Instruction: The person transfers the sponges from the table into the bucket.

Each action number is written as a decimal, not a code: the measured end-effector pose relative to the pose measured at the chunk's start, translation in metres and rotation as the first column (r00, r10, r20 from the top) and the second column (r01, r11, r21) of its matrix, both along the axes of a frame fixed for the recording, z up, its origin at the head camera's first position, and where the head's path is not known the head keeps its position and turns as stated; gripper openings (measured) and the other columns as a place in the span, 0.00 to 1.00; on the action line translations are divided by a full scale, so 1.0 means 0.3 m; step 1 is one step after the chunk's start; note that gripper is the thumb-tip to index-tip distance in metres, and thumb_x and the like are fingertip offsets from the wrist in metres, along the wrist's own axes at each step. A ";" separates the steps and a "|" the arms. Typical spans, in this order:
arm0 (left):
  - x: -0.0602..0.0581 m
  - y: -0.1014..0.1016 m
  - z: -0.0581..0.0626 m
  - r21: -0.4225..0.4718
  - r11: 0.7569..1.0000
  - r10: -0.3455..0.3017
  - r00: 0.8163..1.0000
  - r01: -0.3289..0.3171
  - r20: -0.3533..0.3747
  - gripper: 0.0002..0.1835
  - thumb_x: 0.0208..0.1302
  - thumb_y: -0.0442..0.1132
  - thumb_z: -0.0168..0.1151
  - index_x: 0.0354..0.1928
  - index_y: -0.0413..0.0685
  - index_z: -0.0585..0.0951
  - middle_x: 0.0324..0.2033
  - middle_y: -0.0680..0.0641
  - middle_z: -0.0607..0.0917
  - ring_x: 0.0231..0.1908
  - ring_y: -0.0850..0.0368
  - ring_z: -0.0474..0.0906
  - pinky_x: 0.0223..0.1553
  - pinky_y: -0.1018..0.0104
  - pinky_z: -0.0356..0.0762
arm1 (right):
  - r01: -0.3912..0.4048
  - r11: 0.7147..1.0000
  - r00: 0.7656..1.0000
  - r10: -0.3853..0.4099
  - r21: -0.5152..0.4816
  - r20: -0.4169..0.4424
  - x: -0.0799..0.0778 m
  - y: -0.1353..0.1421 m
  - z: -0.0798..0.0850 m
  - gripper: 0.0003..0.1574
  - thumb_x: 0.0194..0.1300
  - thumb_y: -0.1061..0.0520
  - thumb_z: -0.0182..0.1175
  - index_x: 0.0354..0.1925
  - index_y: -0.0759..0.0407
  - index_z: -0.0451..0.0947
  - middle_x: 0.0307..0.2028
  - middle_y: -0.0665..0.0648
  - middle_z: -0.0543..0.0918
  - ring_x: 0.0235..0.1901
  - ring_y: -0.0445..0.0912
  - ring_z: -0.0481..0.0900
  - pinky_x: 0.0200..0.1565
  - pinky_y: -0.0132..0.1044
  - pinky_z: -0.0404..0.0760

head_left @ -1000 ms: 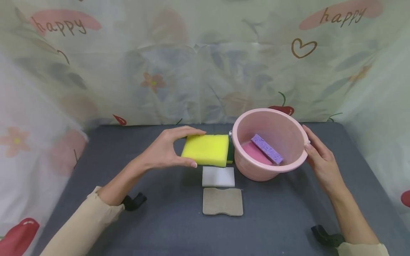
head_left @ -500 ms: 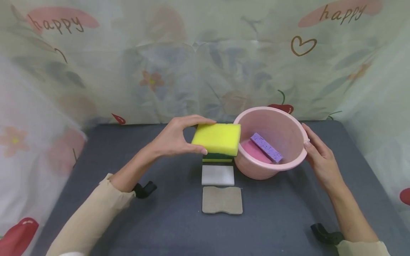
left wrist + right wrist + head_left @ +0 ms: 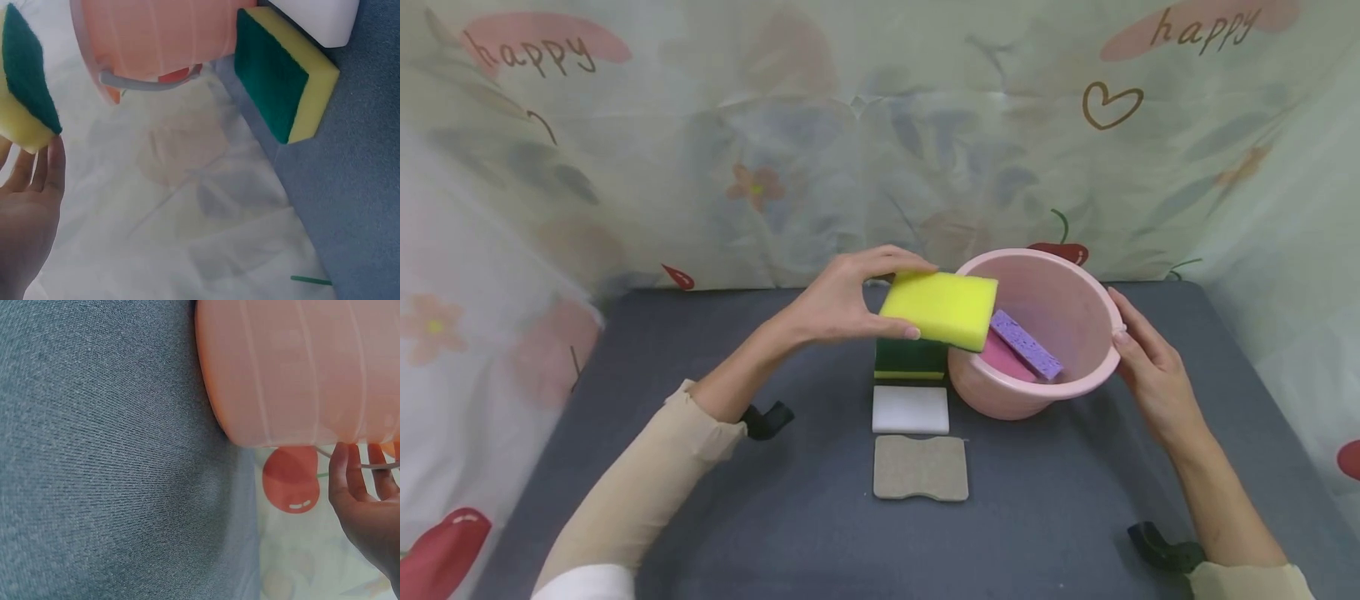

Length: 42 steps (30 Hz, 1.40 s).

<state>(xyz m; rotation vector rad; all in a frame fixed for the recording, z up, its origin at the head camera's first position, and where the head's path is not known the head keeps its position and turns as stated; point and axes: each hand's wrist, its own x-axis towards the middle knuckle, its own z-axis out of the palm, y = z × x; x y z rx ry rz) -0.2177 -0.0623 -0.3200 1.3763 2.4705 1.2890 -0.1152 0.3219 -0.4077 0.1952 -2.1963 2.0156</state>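
My left hand (image 3: 842,302) pinches a yellow sponge (image 3: 942,307) with a green scouring side, thumb on the near edge and fingers on the far edge. The sponge is in the air, its right end over the left rim of a pink bucket (image 3: 966,385). At the bucket's right rim, my right hand (image 3: 1153,371) holds on with thumb and fingers; the right wrist view shows its fingertips (image 3: 340,455) against the outer wall by the handle (image 3: 381,466). Inside the bucket lie a purple sponge (image 3: 1027,346) and a flat pink piece (image 3: 1000,358).
Left of the bucket, a second green-and-yellow sponge (image 3: 910,360) lies on the dark table (image 3: 760,517), green side up. Nearer are a white block (image 3: 910,410) and a grey-beige pad (image 3: 921,468) with notched sides. A printed curtain (image 3: 850,183) stands behind the table.
My left hand has carried the yellow sponge right and upward, from beside the bucket to over its left rim. The second green-and-yellow sponge is now more uncovered. The right hand and bucket stay put.
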 end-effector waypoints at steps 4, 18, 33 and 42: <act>-0.008 0.022 -0.001 -0.003 1.000 -0.005 1.000 0.005 0.004 0.35 0.50 0.52 0.79 0.62 0.55 0.80 0.57 0.57 0.78 0.56 0.64 0.72 0.53 0.63 0.75 | -0.006 1.000 1.000 0.006 -0.027 -0.004 -0.001 0.000 0.002 0.33 0.77 0.59 0.50 0.76 0.54 0.58 0.74 0.52 0.62 0.66 0.38 0.66 0.53 0.20 0.73; -0.044 0.125 0.014 -0.067 0.996 -0.060 0.998 0.059 -0.005 0.33 0.56 0.48 0.75 0.65 0.53 0.78 0.61 0.52 0.77 0.59 0.61 0.71 0.56 0.67 0.72 | -0.012 0.998 1.000 0.011 -0.061 -0.030 0.007 0.000 -0.004 0.32 0.77 0.62 0.48 0.76 0.56 0.58 0.73 0.51 0.64 0.64 0.37 0.68 0.53 0.21 0.74; -0.061 0.217 0.001 -0.131 0.984 -0.115 0.993 0.118 0.031 0.34 0.54 0.45 0.76 0.65 0.51 0.77 0.61 0.50 0.77 0.57 0.59 0.72 0.55 0.70 0.73 | -0.007 0.999 1.000 0.006 -0.038 -0.015 0.006 -0.008 -0.001 0.32 0.78 0.60 0.48 0.76 0.55 0.57 0.73 0.52 0.62 0.65 0.38 0.66 0.54 0.20 0.72; -0.069 0.276 0.009 -0.170 0.971 -0.152 0.983 0.168 0.106 0.34 0.53 0.45 0.78 0.64 0.54 0.78 0.59 0.55 0.78 0.54 0.65 0.71 0.56 0.75 0.72 | -0.007 0.999 1.000 0.006 -0.041 -0.012 0.005 -0.007 -0.005 0.33 0.77 0.60 0.48 0.76 0.54 0.57 0.74 0.51 0.62 0.65 0.38 0.66 0.54 0.20 0.72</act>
